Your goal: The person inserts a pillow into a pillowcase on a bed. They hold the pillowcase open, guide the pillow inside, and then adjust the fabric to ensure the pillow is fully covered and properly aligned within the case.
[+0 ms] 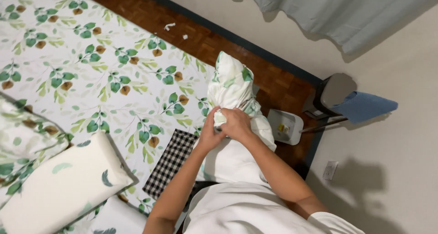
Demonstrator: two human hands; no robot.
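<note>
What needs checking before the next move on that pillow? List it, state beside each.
1. Left hand has a grip on the leaf-print cover: ok.
2. Right hand grips the same bunched cover: ok.
3. Pillow fully inside the cover: not ok, its white lower part shows bare.
4. Pillow propped upright against the body: ok.
5. Cover's opening untwisted: cannot tell, the hands hide it.
6. Bed has bare sheet beside the checked cloth: ok.
</note>
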